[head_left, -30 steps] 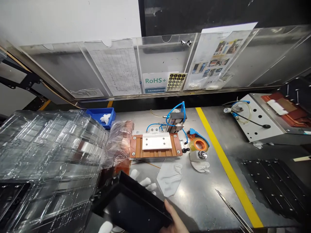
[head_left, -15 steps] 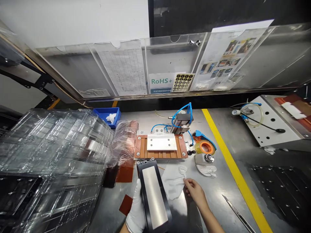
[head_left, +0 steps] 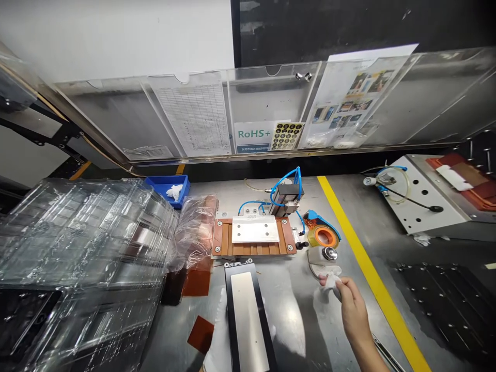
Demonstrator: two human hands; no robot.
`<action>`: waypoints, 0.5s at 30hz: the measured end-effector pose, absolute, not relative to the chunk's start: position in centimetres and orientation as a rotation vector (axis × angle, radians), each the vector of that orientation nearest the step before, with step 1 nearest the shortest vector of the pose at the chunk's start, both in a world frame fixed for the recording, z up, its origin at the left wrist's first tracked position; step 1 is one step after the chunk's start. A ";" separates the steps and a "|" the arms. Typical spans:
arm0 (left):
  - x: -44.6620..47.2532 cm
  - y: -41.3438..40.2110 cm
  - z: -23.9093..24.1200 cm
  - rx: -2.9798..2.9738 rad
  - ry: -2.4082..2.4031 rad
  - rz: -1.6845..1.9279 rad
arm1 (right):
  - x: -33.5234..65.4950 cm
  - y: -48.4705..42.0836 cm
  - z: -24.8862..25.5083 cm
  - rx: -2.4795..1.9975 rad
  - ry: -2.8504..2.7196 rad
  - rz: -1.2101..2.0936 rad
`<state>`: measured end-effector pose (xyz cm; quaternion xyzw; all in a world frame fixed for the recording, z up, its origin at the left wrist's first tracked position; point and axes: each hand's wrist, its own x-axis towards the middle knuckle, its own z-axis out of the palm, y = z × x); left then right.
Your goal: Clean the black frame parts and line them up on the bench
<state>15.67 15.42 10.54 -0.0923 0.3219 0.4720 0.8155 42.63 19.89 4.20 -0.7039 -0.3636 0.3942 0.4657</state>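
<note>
Right hand (head_left: 351, 309), a pinch on white cloth (head_left: 327, 284) — bare bench (head_left: 298, 281) up to edge of black tray (head_left: 240, 266)

An electronics factory's assembly station is showing here.

A yellow line (head_left: 364, 258) is running across the steel worktop (head_left: 391, 243), and acrylic holders (head_left: 267, 98) are hanging along the back, carrying a RoHS sign (head_left: 251, 135) and printed sheets (head_left: 194, 119). A jig (head_left: 253, 237) fed by blue air hoses (head_left: 287, 178) is sitting mid-worktop, with a tape dispenser (head_left: 323, 235) just beside it and a second, white jig (head_left: 418, 199) lying well off to the right. Clear trays (head_left: 85, 237) are piling high at the left, a blue bin (head_left: 165, 183) standing behind them.
</note>
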 end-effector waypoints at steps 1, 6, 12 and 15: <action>15.7 15.4 10.6 -0.214 0.677 1.006 | 42.9 20.1 4.3 -1.742 -0.901 0.956; 15.5 15.1 10.8 -0.264 0.662 0.994 | 44.4 20.8 4.1 -1.888 -0.976 0.885; 15.2 14.1 11.2 -0.291 0.705 1.027 | 46.2 21.7 4.1 -2.043 -1.137 0.765; 15.2 13.9 11.3 -0.306 0.730 1.018 | 46.8 22.3 4.1 -2.036 -1.244 0.687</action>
